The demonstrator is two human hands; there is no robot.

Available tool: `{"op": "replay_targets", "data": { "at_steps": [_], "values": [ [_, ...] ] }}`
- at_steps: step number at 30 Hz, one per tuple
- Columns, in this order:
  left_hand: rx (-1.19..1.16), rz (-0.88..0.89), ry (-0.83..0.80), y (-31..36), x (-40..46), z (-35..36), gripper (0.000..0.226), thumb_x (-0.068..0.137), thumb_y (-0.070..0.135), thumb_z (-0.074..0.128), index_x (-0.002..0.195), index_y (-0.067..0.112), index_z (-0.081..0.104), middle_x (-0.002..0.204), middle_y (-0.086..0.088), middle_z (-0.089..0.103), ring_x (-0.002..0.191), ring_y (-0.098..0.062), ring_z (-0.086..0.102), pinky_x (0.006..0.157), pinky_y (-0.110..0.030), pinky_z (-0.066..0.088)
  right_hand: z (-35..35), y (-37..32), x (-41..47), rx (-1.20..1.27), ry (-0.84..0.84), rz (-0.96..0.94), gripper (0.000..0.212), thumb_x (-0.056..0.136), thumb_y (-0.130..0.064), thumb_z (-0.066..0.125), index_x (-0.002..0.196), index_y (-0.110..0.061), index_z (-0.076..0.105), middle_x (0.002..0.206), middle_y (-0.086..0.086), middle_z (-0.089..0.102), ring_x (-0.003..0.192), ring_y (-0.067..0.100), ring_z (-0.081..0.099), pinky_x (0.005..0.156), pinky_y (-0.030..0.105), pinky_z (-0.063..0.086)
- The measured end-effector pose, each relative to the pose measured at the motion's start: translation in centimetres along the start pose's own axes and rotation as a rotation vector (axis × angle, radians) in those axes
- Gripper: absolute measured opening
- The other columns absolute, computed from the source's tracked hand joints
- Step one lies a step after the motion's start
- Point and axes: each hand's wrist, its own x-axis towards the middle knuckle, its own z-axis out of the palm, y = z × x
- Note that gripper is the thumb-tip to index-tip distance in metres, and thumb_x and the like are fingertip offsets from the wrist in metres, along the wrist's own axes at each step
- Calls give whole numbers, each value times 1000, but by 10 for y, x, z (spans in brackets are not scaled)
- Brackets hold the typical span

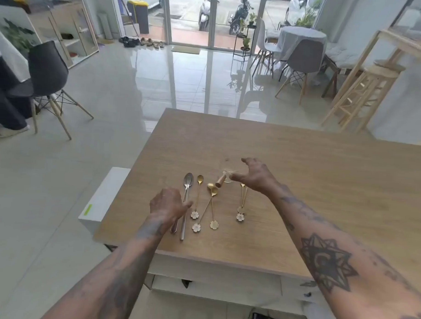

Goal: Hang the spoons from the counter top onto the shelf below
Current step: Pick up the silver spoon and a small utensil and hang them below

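On counter top (299, 186), near front edge, spoons (204, 202) lie side by side, bowls away from us, within easy reach. Our left hand (167, 204) over steel spoon handle (184, 220), fingers loosely curled, grip unclear. Our right hand (254, 176) spread, empty, hovering by wooden-handled piece (220, 180).

Left hand (167, 204) over silver spoons (186, 201), right hand (254, 176) open above gold spoons (211, 207), wooden counter (299, 186)

Café (round tables (302, 35), chairs (301, 60))
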Motion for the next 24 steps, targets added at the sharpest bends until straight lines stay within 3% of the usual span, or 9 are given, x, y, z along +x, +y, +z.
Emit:
{"op": "replay_targets", "data": {
  "at_steps": [7, 11, 15, 18, 22, 24],
  "values": [
    [-135, -96, 31, 4, 18, 10, 35, 91, 34, 70, 71, 6, 73, 76, -8, 75, 70, -26, 72, 75, -40, 63, 15, 9, 27, 37, -54, 24, 91, 76, -47, 78, 148, -10, 36, 152, 12, 37, 142, 28, 34, 115, 36, 31],
    [-261, -157, 31, 3, 24, 12, 26, 88, 30, 74, 92, 5, 77, 87, -7, 79, 77, -24, 75, 77, -43, 64, 19, 10, 37, 59, -48, -4, 87, 78, -43, 77, 148, -11, 36, 151, 11, 39, 140, 27, 35, 114, 39, 33],
    [-337, -199, 17, 3, 26, 10, 40, 86, 29, 77, 112, 0, 69, 90, -9, 78, 84, -27, 75, 80, -43, 63, 20, 10, 46, 64, -68, -19, 86, 78, -43, 77, 148, -14, 36, 149, 8, 41, 139, 26, 37, 113, 40, 34],
    [-370, -224, 19, 3, 28, 8, 38, 83, 30, 78, 105, 0, 72, 92, -13, 76, 88, -31, 74, 82, -43, 62, 21, 11, 48, 64, -76, -37, 86, 75, -43, 79, 147, -16, 39, 145, 6, 45, 136, 24, 40, 110, 38, 35],
    [-336, -251, 36, 8, 27, 9, 27, 83, 24, 78, 85, -3, 75, 88, -15, 78, 70, -23, 67, 62, -33, 54, 22, 10, 48, 79, -58, -59, 78, 75, -42, 80, 140, -16, 47, 143, 6, 48, 131, 24, 46, 110, 43, 41],
    [-311, -246, 33, 15, 25, 10, 25, 86, 21, 78, 87, -4, 75, 89, -13, 76, 76, -24, 71, 69, -36, 60, 22, 10, 46, 78, -47, -68, 77, 74, -42, 80, 138, -15, 48, 142, 6, 49, 129, 24, 48, 109, 44, 42]
  ]
}}
